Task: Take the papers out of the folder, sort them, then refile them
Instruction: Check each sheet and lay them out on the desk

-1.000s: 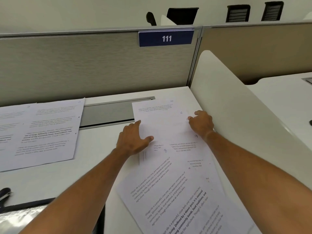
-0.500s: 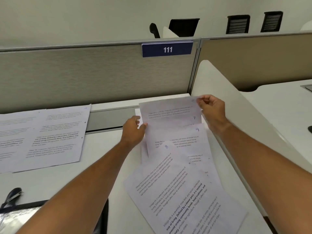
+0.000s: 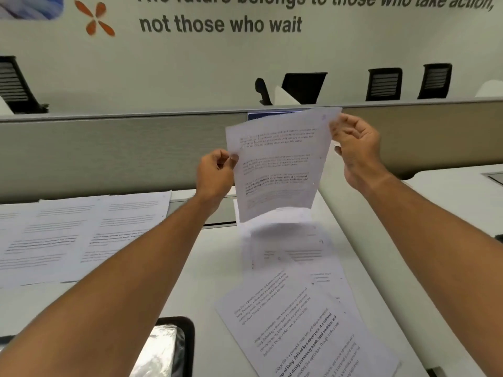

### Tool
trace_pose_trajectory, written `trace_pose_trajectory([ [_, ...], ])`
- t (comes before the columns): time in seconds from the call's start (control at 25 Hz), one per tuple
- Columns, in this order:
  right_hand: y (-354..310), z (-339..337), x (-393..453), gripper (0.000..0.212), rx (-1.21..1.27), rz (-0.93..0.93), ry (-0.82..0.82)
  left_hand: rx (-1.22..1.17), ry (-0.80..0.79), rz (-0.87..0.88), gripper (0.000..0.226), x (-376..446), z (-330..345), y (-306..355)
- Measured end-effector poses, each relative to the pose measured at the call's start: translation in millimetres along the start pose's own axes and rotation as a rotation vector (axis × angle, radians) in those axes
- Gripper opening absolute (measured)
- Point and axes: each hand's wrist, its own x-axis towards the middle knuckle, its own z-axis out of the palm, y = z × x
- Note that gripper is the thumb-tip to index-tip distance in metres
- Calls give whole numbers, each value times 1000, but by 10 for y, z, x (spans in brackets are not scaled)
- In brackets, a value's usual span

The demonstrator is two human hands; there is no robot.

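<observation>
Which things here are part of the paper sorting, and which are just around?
Part of the job: held sheet, left hand, right hand, fanned papers, papers on the left, folder.
Just around: wall slogan, office chairs, partition.

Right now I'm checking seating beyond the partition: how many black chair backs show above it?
4: one chair back at far left, one in the middle, two side by side at right. The partition may hide others.

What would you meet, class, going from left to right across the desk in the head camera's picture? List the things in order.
Papers spread flat at the left → left hand → sheet held up in the air → right hand → white side divider. I leave out the fanned pile under the held sheet, since it overlaps it.
</observation>
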Motion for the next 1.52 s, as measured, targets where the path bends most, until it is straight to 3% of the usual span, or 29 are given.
trace_pose_trajectory([
  [0.16, 244, 231, -80, 22, -164, 131, -75, -57, 86, -7, 25, 173, -478, 180],
  [0.28, 540, 452, -252, 12, -251, 270, -216, -60, 124, -69, 22, 171, -879, 116],
  [0.52, 978, 963, -581, 18, -334, 401, -329, -168, 101, -257, 18, 117, -1461, -214],
  [0.84, 1597, 1285, -737, 7, -322, 556, -301, -97, 166, -410, 16, 254, -1853, -930],
  [1.04, 2026, 1291, -728, 8, -384, 700, -205, 70, 96, -549, 8, 100, -1763, -1570],
  [1.2, 2273, 1340, -675, 8, -560, 679, -114, 270, 144, -561, 14, 93, -1591, -1770],
  [1.4, 2391, 1493, -581, 21, -761, 573, -119, 487, 189, -485, 14, 192, -1514, -1883],
  [1.52, 2439, 1555, -598, 13, -858, 457, -145, 567, 188, -466, 13, 222, -1472, -1899],
])
